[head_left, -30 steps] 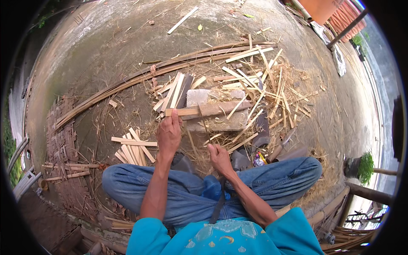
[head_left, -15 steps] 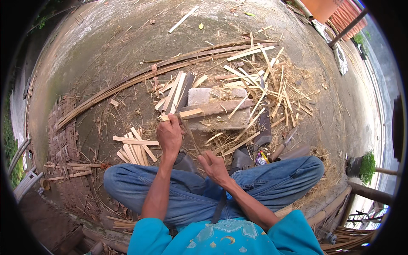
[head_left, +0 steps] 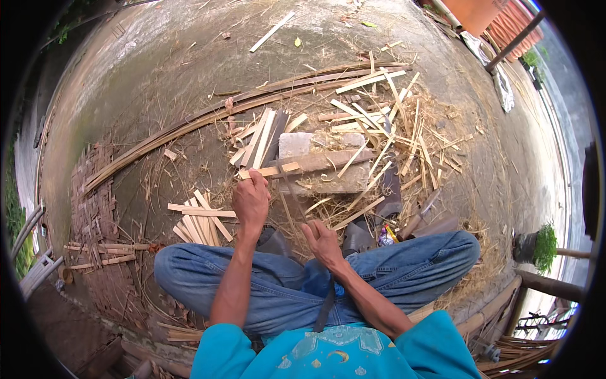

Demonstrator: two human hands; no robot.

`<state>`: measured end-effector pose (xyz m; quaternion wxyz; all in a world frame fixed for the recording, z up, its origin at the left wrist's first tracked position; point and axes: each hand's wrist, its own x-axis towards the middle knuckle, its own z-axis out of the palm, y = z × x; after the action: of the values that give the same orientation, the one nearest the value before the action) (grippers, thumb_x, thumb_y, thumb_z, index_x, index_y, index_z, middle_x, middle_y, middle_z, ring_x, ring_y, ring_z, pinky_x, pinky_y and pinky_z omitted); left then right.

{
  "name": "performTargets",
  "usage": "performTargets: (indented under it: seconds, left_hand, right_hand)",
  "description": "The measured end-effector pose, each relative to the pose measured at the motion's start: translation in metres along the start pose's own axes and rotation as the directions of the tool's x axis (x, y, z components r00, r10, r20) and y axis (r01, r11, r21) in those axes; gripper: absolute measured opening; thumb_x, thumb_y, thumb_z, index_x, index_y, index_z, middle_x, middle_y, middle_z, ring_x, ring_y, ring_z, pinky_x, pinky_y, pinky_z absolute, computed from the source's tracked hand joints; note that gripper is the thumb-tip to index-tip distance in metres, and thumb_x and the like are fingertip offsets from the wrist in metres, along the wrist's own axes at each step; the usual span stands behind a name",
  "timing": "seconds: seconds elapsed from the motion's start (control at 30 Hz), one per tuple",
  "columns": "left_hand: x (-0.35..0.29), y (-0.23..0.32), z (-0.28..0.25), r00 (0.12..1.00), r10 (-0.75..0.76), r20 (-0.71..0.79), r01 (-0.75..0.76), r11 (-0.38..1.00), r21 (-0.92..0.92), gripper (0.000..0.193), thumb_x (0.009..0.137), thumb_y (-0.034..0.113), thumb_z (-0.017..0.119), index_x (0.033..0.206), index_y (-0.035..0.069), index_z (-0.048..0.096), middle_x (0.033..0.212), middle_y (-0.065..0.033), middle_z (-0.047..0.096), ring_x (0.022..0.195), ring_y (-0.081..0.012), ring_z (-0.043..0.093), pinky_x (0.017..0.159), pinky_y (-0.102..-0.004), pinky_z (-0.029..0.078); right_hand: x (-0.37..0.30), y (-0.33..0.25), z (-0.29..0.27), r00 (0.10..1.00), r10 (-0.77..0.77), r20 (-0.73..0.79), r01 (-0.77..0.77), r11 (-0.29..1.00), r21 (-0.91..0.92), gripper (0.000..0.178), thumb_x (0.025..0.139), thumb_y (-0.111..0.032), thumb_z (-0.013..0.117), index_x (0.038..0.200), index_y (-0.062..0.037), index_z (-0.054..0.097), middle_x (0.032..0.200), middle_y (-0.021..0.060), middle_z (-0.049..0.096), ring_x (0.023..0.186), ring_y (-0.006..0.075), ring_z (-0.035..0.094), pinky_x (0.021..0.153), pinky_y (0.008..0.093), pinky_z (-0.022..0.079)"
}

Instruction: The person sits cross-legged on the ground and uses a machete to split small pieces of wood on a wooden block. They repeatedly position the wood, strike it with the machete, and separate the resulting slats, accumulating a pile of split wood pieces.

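Observation:
My left hand (head_left: 251, 201) is closed on a pale split-wood strip (head_left: 284, 169), whose far end lies against a brown plank (head_left: 334, 160). That plank rests across a pale block (head_left: 295, 145). My right hand (head_left: 323, 242) is closed near my lap around the near end of a long thin blade (head_left: 291, 199). The blade slants up from it and meets the strip. Motion smears the blade, so I cannot tell whether it is a knife or a saw; its handle is hidden in my fist.
A heap of pale strips (head_left: 201, 221) lies left of my left hand. More strips (head_left: 366, 117) and shavings litter the ground beyond and right of the block. Long bamboo slats (head_left: 208, 118) curve across the far side. A wooden-handled tool (head_left: 413, 222) lies by my right knee.
My right hand has shifted slightly right and forward, and the blade has moved right along the strip. My left hand and the strip stay nearly in place.

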<state>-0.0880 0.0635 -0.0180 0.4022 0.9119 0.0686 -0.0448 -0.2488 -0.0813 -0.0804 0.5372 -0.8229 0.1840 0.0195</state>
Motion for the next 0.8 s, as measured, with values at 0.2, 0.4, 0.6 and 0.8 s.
performTargets:
  seconds: [0.2,0.4,0.6,0.8]
  left_hand:
    - [0.002,-0.003,-0.001,1.000,-0.008,0.024,0.008,1.000,-0.003,0.067,0.111,0.044,0.032,0.075,0.006,0.074,0.056,-0.0059,0.067,0.061,-0.0303,0.070,0.069,-0.0459,0.054]
    - [0.001,-0.001,0.001,0.999,0.045,0.011,-0.045,0.999,0.017,0.071,0.111,0.046,0.032,0.072,0.005,0.074,0.059,-0.0098,0.068,0.063,-0.0348,0.069,0.071,-0.0476,0.054]
    - [0.008,-0.010,0.001,0.996,0.081,0.021,-0.081,0.997,-0.009,0.072,0.111,0.047,0.033,0.073,0.003,0.076,0.064,-0.0159,0.069,0.068,-0.0387,0.070,0.075,-0.0500,0.054]
    - [0.013,-0.016,0.001,0.992,0.124,0.037,-0.125,0.992,0.031,0.069,0.112,0.046,0.034,0.081,-0.001,0.075,0.069,-0.0153,0.071,0.069,-0.0320,0.071,0.073,-0.0454,0.054]
  right_hand:
    - [0.002,0.003,-0.006,0.999,0.041,-0.020,-0.041,0.999,-0.023,0.040,0.102,-0.036,0.066,0.086,-0.0003,0.059,0.061,0.0164,0.050,0.053,0.0271,0.049,0.055,0.0421,0.041]
    - [-0.003,-0.003,-0.011,0.992,-0.122,0.011,0.122,0.993,-0.001,0.041,0.104,-0.036,0.064,0.086,0.0003,0.058,0.062,0.0152,0.049,0.054,0.0264,0.044,0.055,0.0417,0.040]
    - [0.007,0.008,-0.012,0.996,0.088,-0.025,-0.088,0.996,0.010,0.042,0.103,-0.037,0.064,0.085,0.0009,0.057,0.064,0.0154,0.047,0.059,0.0260,0.043,0.059,0.0417,0.041]
    - [0.008,0.004,-0.011,0.998,0.059,0.023,-0.059,0.998,0.023,0.045,0.104,-0.038,0.062,0.084,0.0021,0.056,0.065,0.0157,0.046,0.061,0.0241,0.041,0.060,0.0412,0.040]
